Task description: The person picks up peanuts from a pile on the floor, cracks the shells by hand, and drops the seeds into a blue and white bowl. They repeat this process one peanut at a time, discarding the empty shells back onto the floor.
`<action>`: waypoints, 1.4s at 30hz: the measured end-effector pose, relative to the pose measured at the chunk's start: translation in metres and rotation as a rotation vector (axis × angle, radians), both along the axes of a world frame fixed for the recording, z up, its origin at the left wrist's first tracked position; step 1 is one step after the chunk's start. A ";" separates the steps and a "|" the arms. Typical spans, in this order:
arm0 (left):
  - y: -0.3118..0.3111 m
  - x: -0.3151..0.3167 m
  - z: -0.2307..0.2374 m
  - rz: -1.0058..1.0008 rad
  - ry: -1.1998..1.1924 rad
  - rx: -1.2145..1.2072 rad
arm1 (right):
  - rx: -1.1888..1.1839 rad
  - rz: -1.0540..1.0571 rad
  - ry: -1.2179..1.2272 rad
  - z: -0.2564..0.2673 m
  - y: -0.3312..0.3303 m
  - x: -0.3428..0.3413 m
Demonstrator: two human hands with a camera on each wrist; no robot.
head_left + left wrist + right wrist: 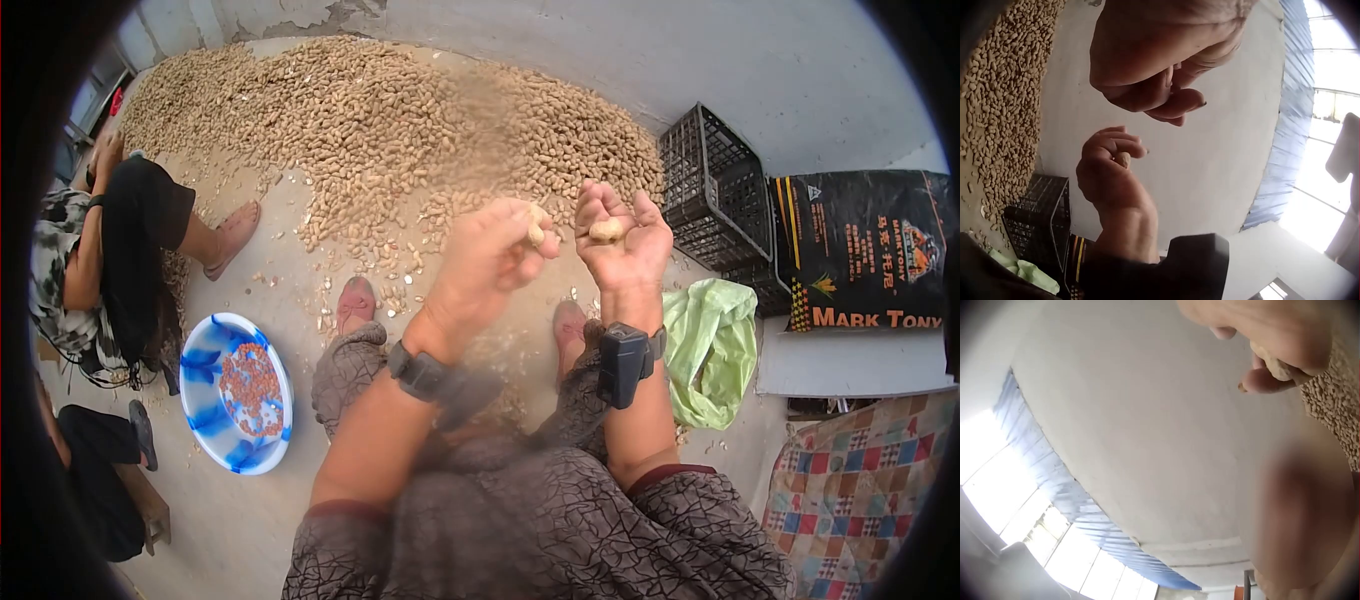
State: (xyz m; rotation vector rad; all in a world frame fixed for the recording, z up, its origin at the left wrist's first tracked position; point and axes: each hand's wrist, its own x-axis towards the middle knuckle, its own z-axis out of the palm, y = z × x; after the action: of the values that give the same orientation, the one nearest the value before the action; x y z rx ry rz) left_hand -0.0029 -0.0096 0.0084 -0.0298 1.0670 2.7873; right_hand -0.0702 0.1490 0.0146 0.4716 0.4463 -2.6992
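My left hand (pixel 490 262), blurred in the head view, pinches a peanut (pixel 536 226) between thumb and fingers. Its fingers curl inward in the left wrist view, where most of that peanut is hidden. Just to the right, my right hand (pixel 632 248) is turned palm up and holds another unshelled peanut (pixel 606 230) in its curled fingers. That same peanut (pixel 1272 360) shows at the top of the right wrist view, with the blurred left hand (pixel 1304 519) below it. Both hands are raised over my lap, in front of a large peanut heap (pixel 360 110).
A blue-and-white basin (pixel 190 400) with reddish shelled kernels stands at left, near two seated people (pixel 130 230). Black plastic crates (pixel 712 185), a printed black sack (pixel 865 250) and a light green bag (pixel 712 350) lie at right. A patchwork cloth (pixel 860 500) hangs lower right.
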 end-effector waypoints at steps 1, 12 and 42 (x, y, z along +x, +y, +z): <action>0.002 0.000 0.001 -0.020 -0.017 0.010 | 0.059 -0.092 -0.025 0.005 -0.004 0.001; -0.003 0.001 0.005 -0.018 0.071 -0.055 | 0.880 0.351 0.506 0.021 -0.018 0.031; 0.011 0.008 0.011 0.028 0.166 -0.269 | 0.744 0.356 0.496 0.012 -0.017 0.037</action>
State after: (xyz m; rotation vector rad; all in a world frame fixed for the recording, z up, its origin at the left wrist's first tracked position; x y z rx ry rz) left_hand 0.0052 0.0018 0.0193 0.1592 1.4856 2.6873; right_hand -0.0331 0.1316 0.0264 -0.1164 1.5270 -2.2033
